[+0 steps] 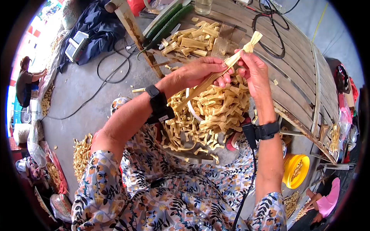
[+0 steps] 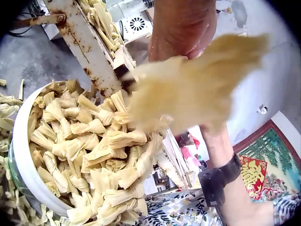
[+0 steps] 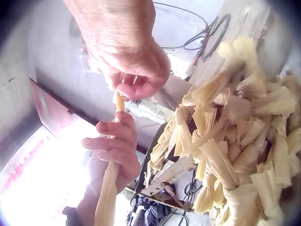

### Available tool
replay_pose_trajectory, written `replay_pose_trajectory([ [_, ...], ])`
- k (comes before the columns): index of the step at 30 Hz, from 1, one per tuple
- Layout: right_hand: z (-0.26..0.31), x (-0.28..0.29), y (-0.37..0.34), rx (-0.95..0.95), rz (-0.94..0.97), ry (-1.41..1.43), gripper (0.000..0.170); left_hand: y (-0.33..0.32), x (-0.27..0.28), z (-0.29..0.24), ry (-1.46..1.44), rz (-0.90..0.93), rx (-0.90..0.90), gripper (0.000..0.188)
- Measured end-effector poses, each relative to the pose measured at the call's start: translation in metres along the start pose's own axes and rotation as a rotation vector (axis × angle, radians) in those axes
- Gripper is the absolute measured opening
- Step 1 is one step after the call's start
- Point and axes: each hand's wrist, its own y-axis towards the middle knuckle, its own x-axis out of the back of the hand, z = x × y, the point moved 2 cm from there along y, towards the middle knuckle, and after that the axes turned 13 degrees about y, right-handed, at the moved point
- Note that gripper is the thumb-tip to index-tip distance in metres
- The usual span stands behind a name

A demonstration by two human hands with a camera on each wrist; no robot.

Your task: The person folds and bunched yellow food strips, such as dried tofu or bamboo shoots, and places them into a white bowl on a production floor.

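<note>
A long pale-yellow fibrous strip [image 1: 232,60] slants up to the right between the two hands, with a knot [image 1: 248,47] near its upper end. My left hand [image 1: 204,71] pinches it partway along, and its tail hangs down to the left. Just below the knot, my right hand [image 1: 255,73] holds it between thumb and fingers. In the right wrist view, the strip [image 3: 107,193] passes through the left fingers. The left wrist view has it blurred close up. Below the hands, knotted pieces [image 2: 94,141] heap up in a white-rimmed bucket [image 2: 19,141].
Flat yellow pieces [image 1: 192,40] lie on the slatted wooden table [image 1: 293,77] beside long green cucumbers [image 1: 165,24] and a glass [image 1: 203,7]. Black cable [image 1: 283,50] loops across the slats. A yellow bucket [image 1: 286,173] stands at the right. More pieces [image 1: 81,156] lie on the floor.
</note>
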Motion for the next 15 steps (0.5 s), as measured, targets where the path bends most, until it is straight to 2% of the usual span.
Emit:
replay_pose_trajectory([
  [4,-0.001,-0.006,-0.003,0.014,-0.028,-0.087,0.018,-0.002,-0.005,-0.001,0.09,-0.043,-0.008,0.027],
  [5,-0.002,-0.008,-0.003,0.01,-0.029,-0.127,0.019,-0.003,-0.009,-0.004,0.127,-0.127,0.078,0.027],
  [6,-0.003,-0.009,-0.001,0.005,-0.031,-0.167,0.019,-0.003,-0.008,-0.003,0.087,-0.083,0.025,0.027],
  [9,-0.009,-0.008,0.006,0.012,-0.026,-0.09,0.02,-0.004,-0.004,0.0,0.097,-0.164,0.007,0.026],
  [12,0.0,-0.001,0.013,-0.032,-0.121,0.047,0.018,-0.003,0.011,-0.005,0.225,-0.219,0.042,0.026],
  [13,0.008,-0.004,0.013,-0.016,-0.116,0.029,0.018,-0.001,0.013,-0.009,0.274,-0.261,0.102,0.025],
  [15,0.013,-0.001,0.018,0.016,-0.114,-0.006,0.019,0.004,0.017,-0.017,0.47,-0.293,0.068,0.024],
])
